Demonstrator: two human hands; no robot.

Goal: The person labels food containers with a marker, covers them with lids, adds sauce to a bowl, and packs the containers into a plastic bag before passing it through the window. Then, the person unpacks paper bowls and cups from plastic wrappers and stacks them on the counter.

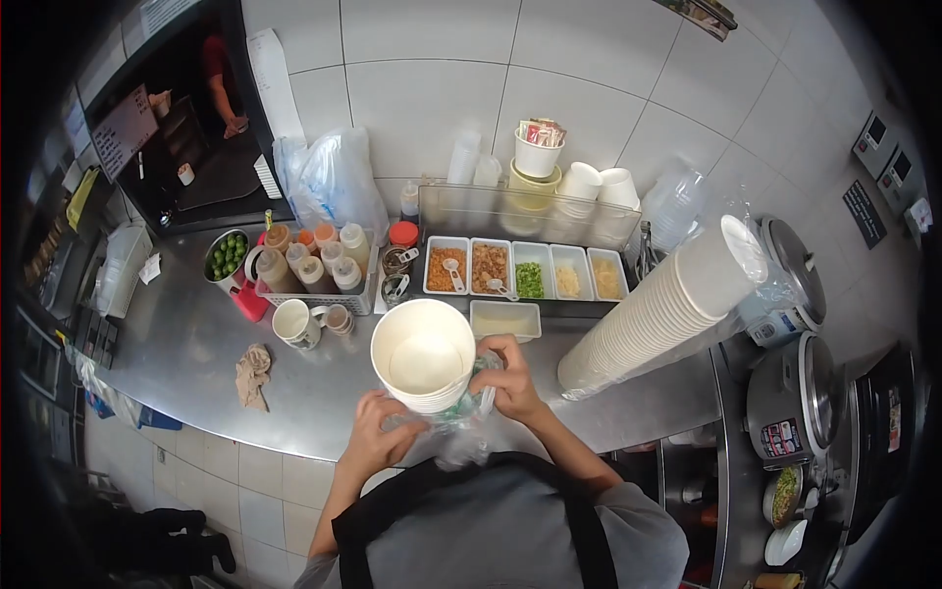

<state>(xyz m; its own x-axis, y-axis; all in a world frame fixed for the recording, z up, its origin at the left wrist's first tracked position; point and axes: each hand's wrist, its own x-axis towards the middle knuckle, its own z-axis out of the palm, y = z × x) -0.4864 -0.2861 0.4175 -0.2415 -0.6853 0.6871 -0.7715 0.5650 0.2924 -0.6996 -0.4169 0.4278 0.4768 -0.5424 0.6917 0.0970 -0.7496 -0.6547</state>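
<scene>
A short stack of white paper bowls (422,353) stands at the front edge of the steel counter, its open top facing me. Clear plastic wrap (463,437) is bunched around the lower part of the stack. My left hand (381,432) is at the lower left of the stack, fingers curled against the wrap. On the other side my right hand (510,381) has its thumb and fingers closed on the wrap. A small white tray (505,320) sits just behind the right hand. To the right leans a tall sleeve of stacked white paper bowls (653,319).
Behind stand topping trays (530,279) and a clear guard (530,211). Squeeze bottles in a basket (312,280), a mug (296,324) and a crumpled brown cloth (253,376) are left. Cookers (790,398) stand right. Another person's arm (222,83) shows through the hatch.
</scene>
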